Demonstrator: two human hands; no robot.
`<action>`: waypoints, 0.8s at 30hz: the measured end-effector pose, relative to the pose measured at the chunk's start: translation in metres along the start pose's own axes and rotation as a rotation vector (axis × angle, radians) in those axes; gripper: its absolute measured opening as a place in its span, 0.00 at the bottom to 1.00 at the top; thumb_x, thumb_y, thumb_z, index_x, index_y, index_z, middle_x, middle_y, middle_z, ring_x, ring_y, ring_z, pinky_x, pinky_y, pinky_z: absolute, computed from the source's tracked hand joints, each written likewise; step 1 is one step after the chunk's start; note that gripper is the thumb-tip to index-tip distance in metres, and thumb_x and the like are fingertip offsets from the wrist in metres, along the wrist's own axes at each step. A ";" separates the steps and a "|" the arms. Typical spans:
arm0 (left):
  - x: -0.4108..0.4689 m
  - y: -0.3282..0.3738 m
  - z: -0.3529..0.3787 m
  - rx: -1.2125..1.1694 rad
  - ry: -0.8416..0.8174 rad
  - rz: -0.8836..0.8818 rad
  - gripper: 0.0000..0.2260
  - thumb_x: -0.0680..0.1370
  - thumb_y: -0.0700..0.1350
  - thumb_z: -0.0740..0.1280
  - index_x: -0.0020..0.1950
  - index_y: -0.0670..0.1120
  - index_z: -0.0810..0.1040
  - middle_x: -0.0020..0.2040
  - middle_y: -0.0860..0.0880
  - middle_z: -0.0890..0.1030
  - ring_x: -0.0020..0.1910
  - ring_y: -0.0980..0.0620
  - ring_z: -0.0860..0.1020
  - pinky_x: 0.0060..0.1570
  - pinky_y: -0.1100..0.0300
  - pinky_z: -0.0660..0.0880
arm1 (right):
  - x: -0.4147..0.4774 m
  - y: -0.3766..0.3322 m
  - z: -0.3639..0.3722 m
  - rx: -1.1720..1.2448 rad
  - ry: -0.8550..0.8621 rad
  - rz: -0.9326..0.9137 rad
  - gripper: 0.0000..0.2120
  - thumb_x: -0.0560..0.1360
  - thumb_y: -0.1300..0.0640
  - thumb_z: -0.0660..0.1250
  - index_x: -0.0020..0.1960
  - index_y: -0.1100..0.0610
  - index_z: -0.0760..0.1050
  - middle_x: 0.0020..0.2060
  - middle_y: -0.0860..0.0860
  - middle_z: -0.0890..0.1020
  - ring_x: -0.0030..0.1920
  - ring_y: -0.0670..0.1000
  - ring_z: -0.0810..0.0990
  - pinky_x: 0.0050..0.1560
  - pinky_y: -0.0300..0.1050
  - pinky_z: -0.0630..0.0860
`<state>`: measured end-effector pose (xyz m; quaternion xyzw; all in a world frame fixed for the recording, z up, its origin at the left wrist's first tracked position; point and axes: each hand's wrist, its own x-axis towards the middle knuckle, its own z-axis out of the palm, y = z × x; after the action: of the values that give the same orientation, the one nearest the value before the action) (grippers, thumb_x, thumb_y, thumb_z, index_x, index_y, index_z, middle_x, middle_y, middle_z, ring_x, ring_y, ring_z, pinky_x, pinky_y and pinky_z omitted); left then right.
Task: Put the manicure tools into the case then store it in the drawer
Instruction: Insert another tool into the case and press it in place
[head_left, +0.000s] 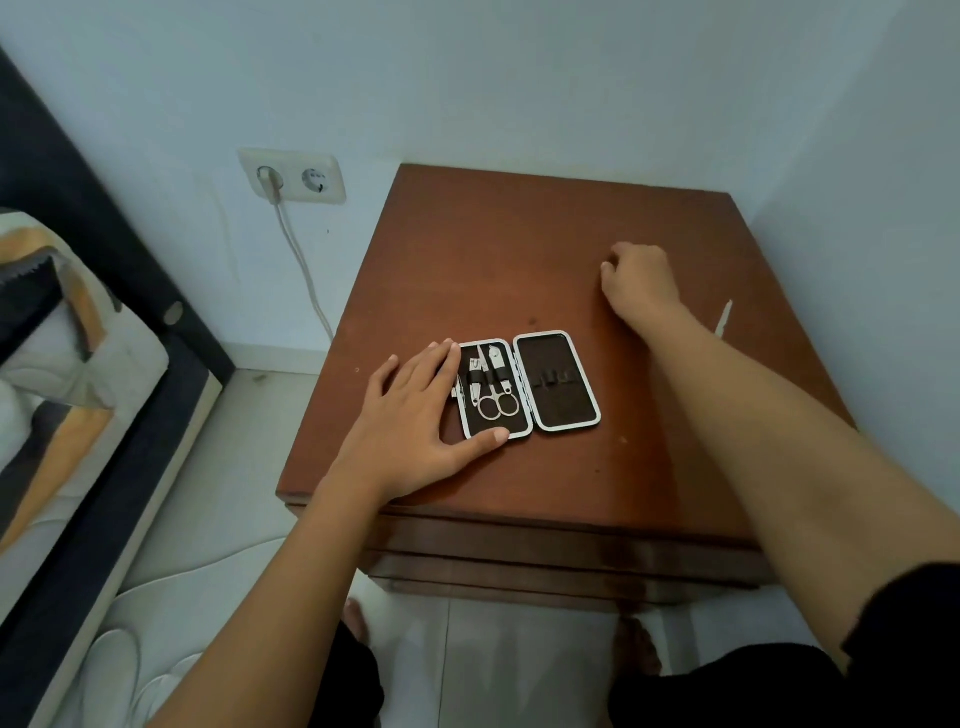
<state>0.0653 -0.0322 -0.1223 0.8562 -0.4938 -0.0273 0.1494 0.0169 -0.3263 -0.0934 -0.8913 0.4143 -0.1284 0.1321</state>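
A small manicure case (557, 385) lies open and flat on the brown nightstand (519, 249). Its left half holds scissors (496, 400) and other metal tools under elastic loops; its right half is bare. My left hand (415, 410) rests flat against the case's left edge, fingers spread, thumb on the bottom rim. My right hand (636, 280) is further back on the tabletop, fingers curled downward; whether it grips anything is hidden. A slim metal tool (724, 318) lies to the right of my right forearm.
The nightstand stands in a corner between two white walls. Drawer fronts (545, 551) show below its front edge, closed. A wall socket (293, 176) with a plugged cable is at the left. A bed (67, 364) with a dark frame runs along the left side.
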 end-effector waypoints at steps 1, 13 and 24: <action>0.000 0.000 0.000 -0.002 -0.003 -0.001 0.48 0.66 0.77 0.43 0.78 0.48 0.48 0.78 0.52 0.52 0.76 0.59 0.48 0.74 0.54 0.42 | -0.003 -0.004 0.001 0.013 0.031 -0.015 0.15 0.78 0.60 0.56 0.60 0.62 0.74 0.57 0.63 0.77 0.58 0.63 0.75 0.56 0.52 0.74; -0.002 0.002 -0.003 -0.036 -0.008 -0.013 0.48 0.65 0.76 0.45 0.77 0.48 0.49 0.78 0.52 0.53 0.76 0.57 0.49 0.73 0.54 0.41 | -0.076 -0.036 -0.014 0.672 -0.032 -0.157 0.20 0.73 0.71 0.61 0.60 0.55 0.73 0.40 0.47 0.74 0.38 0.43 0.73 0.36 0.27 0.72; -0.001 0.001 -0.001 -0.033 0.000 -0.009 0.47 0.66 0.76 0.46 0.77 0.49 0.49 0.78 0.52 0.53 0.76 0.57 0.49 0.74 0.54 0.42 | -0.087 -0.031 -0.012 0.721 -0.346 -0.217 0.26 0.71 0.72 0.64 0.64 0.51 0.71 0.39 0.50 0.74 0.41 0.53 0.78 0.48 0.47 0.81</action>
<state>0.0641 -0.0315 -0.1208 0.8557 -0.4896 -0.0362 0.1634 -0.0199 -0.2410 -0.0816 -0.8349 0.2179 -0.1270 0.4893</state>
